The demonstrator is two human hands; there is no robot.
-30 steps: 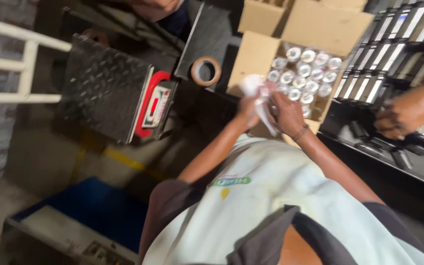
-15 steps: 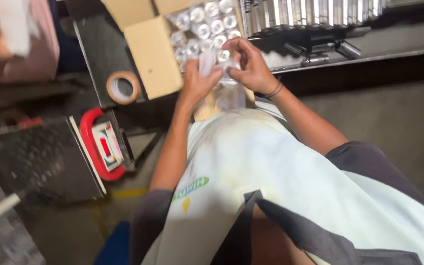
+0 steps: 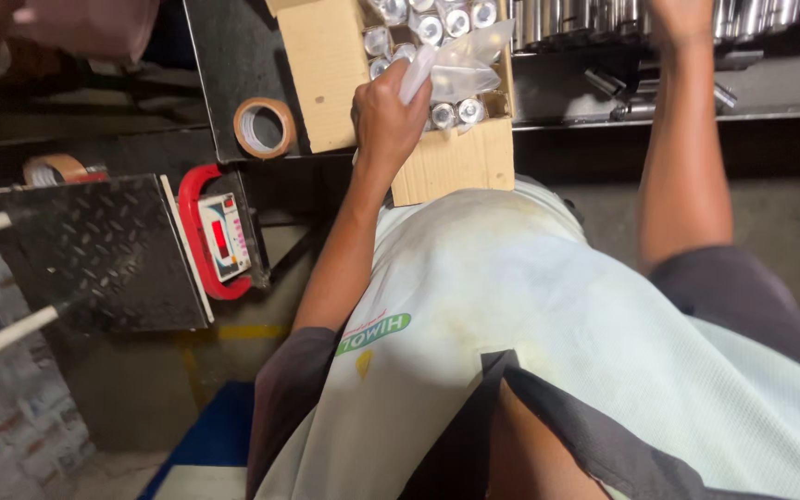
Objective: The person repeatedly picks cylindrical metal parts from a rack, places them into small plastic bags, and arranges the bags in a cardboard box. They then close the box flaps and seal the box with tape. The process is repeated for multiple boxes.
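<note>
The left hand is closed around a clear plastic bag, holding it over an open cardboard box. The bag covers part of the shiny metal cylinders that stand in rows inside the box, so their number is hard to make out. The right hand reaches up to a row of metal parts on the bench; the top edge of the view cuts off its fingers, so one cannot tell if it is open or closed. A roll of brown tape lies just beside the box. Lower left stands a weighing scale with a red-framed display
</note>
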